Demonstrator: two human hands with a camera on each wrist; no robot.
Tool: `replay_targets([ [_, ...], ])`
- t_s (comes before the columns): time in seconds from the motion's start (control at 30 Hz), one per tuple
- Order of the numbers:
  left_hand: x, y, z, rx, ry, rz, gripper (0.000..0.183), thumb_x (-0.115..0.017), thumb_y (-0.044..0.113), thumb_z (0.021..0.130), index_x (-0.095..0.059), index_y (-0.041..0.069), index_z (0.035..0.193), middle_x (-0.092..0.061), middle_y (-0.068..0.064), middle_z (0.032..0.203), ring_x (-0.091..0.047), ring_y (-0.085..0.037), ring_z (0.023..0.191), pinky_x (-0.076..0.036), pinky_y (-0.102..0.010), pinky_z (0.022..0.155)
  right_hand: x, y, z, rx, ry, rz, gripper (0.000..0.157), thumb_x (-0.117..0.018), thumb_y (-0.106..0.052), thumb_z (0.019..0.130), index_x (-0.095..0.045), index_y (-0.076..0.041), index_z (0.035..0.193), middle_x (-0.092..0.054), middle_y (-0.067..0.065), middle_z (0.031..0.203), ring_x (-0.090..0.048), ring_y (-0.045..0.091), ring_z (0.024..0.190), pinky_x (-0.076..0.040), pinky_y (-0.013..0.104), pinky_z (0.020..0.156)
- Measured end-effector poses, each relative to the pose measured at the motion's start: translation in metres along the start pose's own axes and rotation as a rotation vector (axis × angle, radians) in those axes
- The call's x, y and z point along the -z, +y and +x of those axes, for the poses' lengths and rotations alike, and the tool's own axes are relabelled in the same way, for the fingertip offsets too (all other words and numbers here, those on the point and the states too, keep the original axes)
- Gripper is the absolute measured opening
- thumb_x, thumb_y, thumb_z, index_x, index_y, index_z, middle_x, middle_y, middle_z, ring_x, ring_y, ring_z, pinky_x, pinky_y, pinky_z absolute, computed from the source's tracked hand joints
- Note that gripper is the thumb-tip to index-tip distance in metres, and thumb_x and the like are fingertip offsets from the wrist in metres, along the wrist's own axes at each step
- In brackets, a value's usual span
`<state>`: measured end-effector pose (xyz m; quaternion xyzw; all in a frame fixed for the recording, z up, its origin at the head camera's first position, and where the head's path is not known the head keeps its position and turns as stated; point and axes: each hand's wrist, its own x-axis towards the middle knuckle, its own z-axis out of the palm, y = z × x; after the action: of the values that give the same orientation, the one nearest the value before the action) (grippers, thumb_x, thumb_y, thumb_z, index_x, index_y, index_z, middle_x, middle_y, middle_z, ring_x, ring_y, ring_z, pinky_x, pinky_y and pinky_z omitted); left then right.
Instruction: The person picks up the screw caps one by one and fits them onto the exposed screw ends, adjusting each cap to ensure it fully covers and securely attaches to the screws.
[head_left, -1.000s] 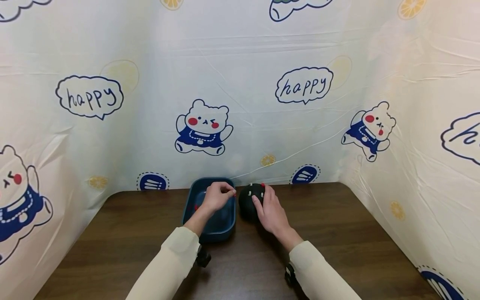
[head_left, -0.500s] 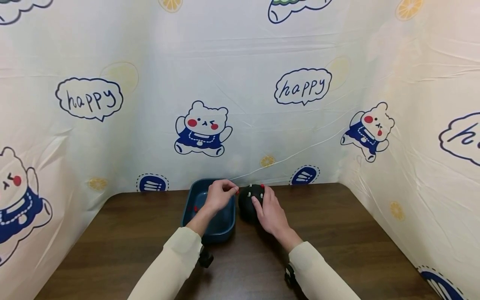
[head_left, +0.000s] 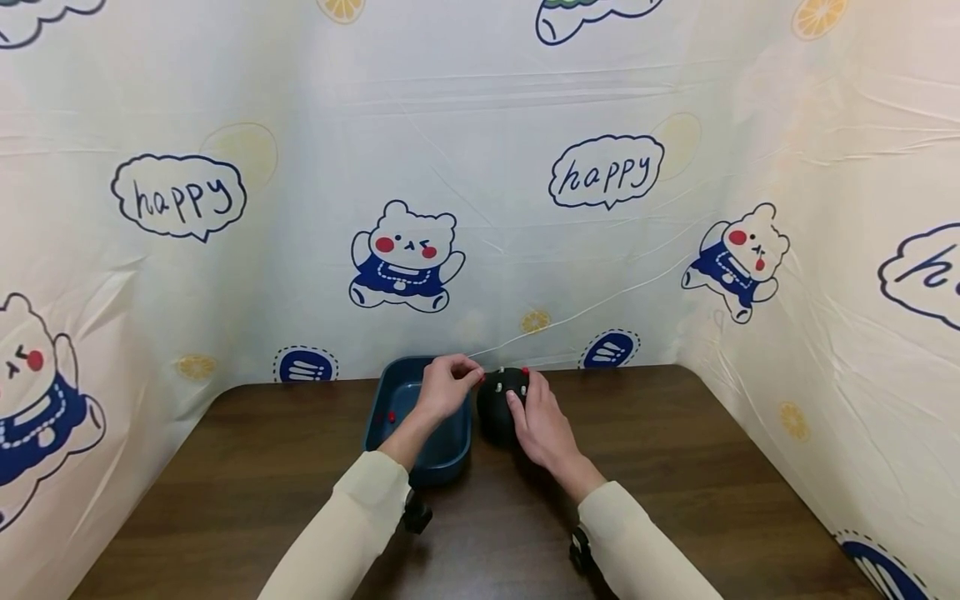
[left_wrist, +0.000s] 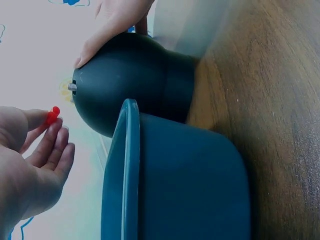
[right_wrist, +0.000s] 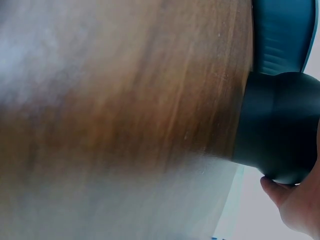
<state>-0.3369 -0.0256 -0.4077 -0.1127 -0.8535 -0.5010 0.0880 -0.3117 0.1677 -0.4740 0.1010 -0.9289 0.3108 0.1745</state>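
Left hand (head_left: 447,387) pinching a red piece (left_wrist: 53,115), then a black dome (head_left: 493,423) in the right hand's (head_left: 543,418) grip.
On the tabletop (head_left: 210,492), a blue bin (head_left: 448,446) holds a loose red bit (head_left: 392,416) toward nine o'clock; the pinched piece is at the dome's ten o'clock; metal studs (left_wrist: 72,87) top the dome, a red knob (head_left: 526,370) at one o'clock; the right hand wraps its three o'clock side.

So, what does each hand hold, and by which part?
The left hand pinches a red piece by one end; the right hand holds the black dome by its upper side.
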Motion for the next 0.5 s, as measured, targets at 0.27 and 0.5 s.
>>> replay_targets([
  [0.27, -0.0033, 0.0052, 0.0001, -0.036, 0.025, -0.009, 0.011, -0.070, 0.019, 0.099, -0.078, 0.012, 0.100, -0.073, -0.002, 0.092, -0.061, -0.020, 0.085, -0.053, -0.036, 0.077, -0.0006, 0.0001, 0.0001, 0.005, -0.001, -0.019, 0.063, -0.035, -0.048, 0.110, -0.028, -0.005, 0.155, -0.038, 0.018, 0.154, -0.051, 0.035, 0.130, -0.048, 0.054, 0.104],
  [0.5, -0.0070, 0.0079, 0.0043, -0.099, 0.037, -0.020, 0.011, -0.071, 0.018, 0.098, -0.078, 0.010, 0.100, -0.073, -0.001, 0.090, -0.064, -0.018, 0.083, -0.055, -0.036, 0.077, 0.0007, -0.0010, -0.0006, 0.017, 0.011, -0.025, 0.064, -0.032, -0.049, 0.110, -0.027, -0.004, 0.156, -0.036, 0.018, 0.157, -0.049, 0.037, 0.134, -0.049, 0.055, 0.102],
])
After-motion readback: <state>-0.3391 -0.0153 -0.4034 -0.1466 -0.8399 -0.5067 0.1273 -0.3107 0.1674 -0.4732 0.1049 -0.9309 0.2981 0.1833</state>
